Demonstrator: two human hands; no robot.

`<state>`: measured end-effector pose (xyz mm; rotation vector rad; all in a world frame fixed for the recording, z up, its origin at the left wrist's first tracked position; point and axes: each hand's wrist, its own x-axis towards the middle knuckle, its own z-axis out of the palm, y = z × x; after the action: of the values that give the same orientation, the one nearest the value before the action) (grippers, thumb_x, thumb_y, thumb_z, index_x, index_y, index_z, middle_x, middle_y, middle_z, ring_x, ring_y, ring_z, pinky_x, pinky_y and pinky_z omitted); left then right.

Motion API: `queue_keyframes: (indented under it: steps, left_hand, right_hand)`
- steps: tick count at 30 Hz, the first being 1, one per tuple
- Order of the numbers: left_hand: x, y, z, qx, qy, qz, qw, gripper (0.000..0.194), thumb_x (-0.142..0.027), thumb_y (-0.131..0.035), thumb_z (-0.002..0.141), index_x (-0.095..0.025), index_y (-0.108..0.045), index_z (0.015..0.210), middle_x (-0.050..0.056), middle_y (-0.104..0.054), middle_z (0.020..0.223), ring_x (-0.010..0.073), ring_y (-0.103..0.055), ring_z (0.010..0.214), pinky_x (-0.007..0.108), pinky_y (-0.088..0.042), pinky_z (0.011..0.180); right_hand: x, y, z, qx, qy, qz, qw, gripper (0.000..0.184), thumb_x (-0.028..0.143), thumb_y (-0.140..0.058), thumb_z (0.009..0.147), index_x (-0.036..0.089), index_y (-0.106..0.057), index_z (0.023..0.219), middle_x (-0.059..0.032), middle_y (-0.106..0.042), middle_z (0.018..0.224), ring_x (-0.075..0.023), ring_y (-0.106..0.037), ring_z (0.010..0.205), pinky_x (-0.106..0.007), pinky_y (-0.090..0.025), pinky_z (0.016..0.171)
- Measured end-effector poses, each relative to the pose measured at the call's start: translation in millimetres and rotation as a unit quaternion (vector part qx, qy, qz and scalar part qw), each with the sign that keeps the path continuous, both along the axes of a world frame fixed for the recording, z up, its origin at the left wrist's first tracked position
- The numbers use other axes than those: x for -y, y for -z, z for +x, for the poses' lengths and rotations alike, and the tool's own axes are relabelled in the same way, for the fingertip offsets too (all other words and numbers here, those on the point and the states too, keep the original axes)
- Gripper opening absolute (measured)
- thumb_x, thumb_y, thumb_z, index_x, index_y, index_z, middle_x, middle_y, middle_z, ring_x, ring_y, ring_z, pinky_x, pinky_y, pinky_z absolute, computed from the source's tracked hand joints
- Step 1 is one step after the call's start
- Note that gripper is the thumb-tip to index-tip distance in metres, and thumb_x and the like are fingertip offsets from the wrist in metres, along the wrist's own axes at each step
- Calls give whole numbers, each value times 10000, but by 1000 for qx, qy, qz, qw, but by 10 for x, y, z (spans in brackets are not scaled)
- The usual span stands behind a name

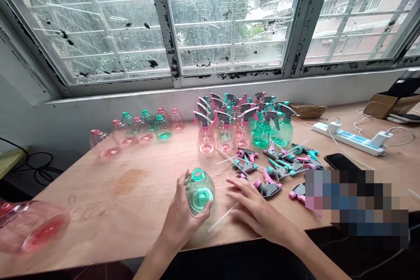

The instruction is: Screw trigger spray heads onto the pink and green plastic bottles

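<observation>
My left hand (179,203) grips a clear teal plastic bottle (200,191) with no sprayer head, tilted with its neck up and away from me. My right hand (259,210) lies flat on the wooden table (98,223), its fingers apart and holding nothing. Next to its fingertips are loose pink-and-grey trigger sprayer heads (267,188), and a thin white dip tube (223,216) lies just by the hand. Farther back stands a cluster of assembled pink and teal spray bottles (236,133). A row of headless bottles (136,130) stands to the left.
A pink bottle (34,227) lies at the near left edge of the table. At the right are a white power strip (348,138), a black phone (341,162), cables and a cardboard box (382,105). A pixelated patch (356,205) hides the near right. A wall and window (229,22) border the back.
</observation>
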<state>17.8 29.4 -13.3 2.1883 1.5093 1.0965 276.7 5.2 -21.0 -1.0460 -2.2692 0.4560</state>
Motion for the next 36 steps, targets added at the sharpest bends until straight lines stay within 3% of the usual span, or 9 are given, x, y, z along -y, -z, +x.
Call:
queue_keyframes:
  steps: [4,9,13,19,22,25,29,33,36]
  left_hand:
    - [-8,45,-22,11,29,-60,998,898,-437,-705,863,-283,-141,1545,173,-445,1529,367,-489,1391,552,-429,1127]
    - [12,36,-94,13,58,-116,991,755,-469,-692,880,-250,-304,1489,163,-554,1441,359,-537,1341,538,-440,1112]
    - [25,33,-60,5,47,-117,992,801,-499,-703,860,-217,-310,1499,189,-527,1470,387,-503,1365,570,-407,1128]
    - [28,66,-52,55,44,-141,988,1183,-528,-728,840,-226,140,1585,239,-385,1585,390,-368,1474,626,-294,1185]
    - [37,68,-66,100,47,-153,982,1216,-499,-763,825,-269,160,1581,220,-422,1563,383,-394,1463,620,-297,1188]
    - [52,47,-75,150,44,-157,975,1102,-474,-774,830,-285,-1,1593,205,-421,1565,371,-393,1465,608,-298,1196]
    - [67,-6,-81,188,61,-161,967,946,-460,-809,804,-294,-227,1532,170,-451,1543,361,-463,1414,557,-377,1172]
    - [67,-56,-93,152,71,-128,977,834,-457,-849,760,-308,-391,1441,110,-554,1414,350,-533,1338,511,-423,1144]
    - [61,-54,-99,137,41,-73,987,843,-458,-865,737,-343,-408,1436,84,-501,1395,349,-488,1361,509,-403,1156]
  right_hand:
    - [-67,-22,21,-36,41,18,998,350,240,-497,1041,268,-537,1387,-103,-462,1567,-262,-412,1452,-481,-381,1193]
    - [-409,-44,270,40,200,121,971,336,149,-393,1030,192,-635,1258,-168,-620,1388,-317,-539,1334,-522,-475,1090]
    - [-656,-59,463,109,182,111,971,412,40,-432,940,177,-712,1209,-195,-680,1316,-397,-591,1256,-601,-488,1004]
    - [-822,-112,434,158,127,112,973,578,31,-559,850,221,-587,1395,-138,-767,1204,-364,-665,1149,-550,-482,989]
    - [-890,-109,397,149,117,126,974,534,56,-584,829,209,-617,1340,-134,-793,1113,-348,-691,1077,-562,-443,1038]
    - [-905,-123,408,111,117,150,975,507,68,-590,810,213,-628,1295,-120,-783,1125,-331,-684,1092,-581,-373,1116]
    - [-855,-206,457,6,157,191,969,368,146,-557,906,231,-605,1260,-107,-755,1166,-311,-658,1143,-590,-296,1174]
    - [-709,-318,472,-110,230,194,947,298,298,-532,995,213,-564,1279,-144,-729,1158,-322,-687,1068,-542,-507,993]
    - [-479,-393,455,-256,247,120,927,323,348,-529,1005,222,-555,1301,-118,-737,1105,-298,-725,1003,-453,-583,883]
